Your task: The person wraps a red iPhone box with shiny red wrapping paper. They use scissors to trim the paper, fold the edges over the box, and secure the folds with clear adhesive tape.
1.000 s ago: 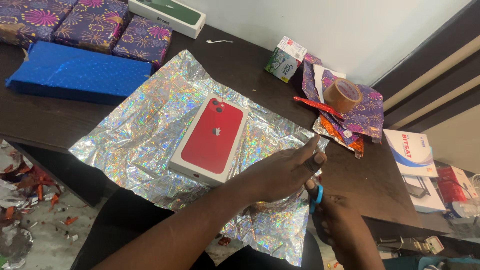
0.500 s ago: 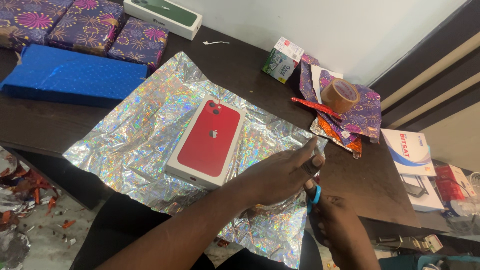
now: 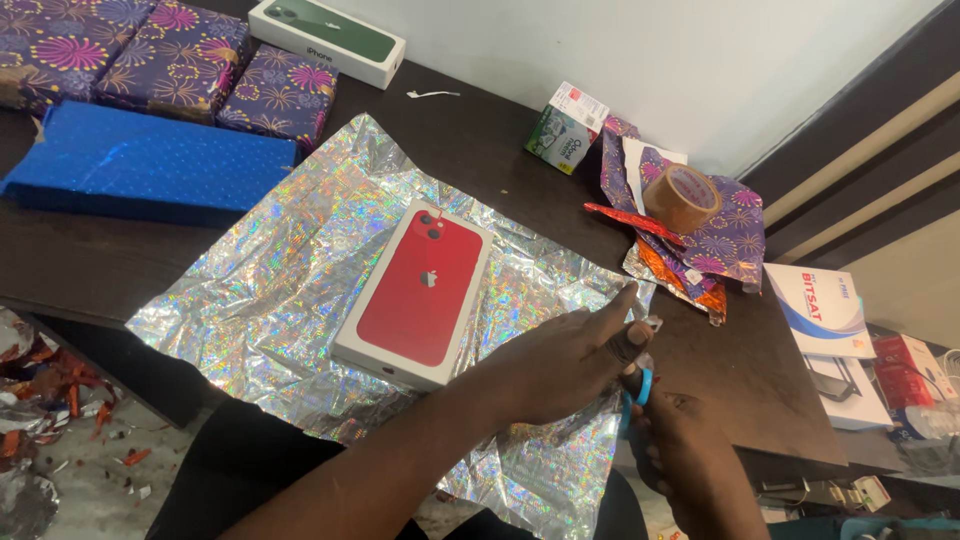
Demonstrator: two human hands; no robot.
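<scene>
The step in hand looks like cutting the foil sheet (image 3: 300, 290) to size around the phone box (image 3: 418, 292). The box lies flat, red face up, near the middle of the sheet on the dark worktop (image 3: 110, 265). The left hand (image 3: 560, 365) presses and pinches the sheet's right edge, fingers closed on the foil. Just beside it, nearer and to the right, the right hand (image 3: 680, 460) is clamped on scissors (image 3: 640, 385), of which only the blue handle shows; I cannot tell whether the blades are apart. The next move probably calls for keeping the foil taut while the cut runs straight, well clear of the box. A tape roll (image 3: 680, 197) sits far right on paper scraps (image 3: 725, 240); wrapped parcels (image 3: 150, 60) lie far left.
</scene>
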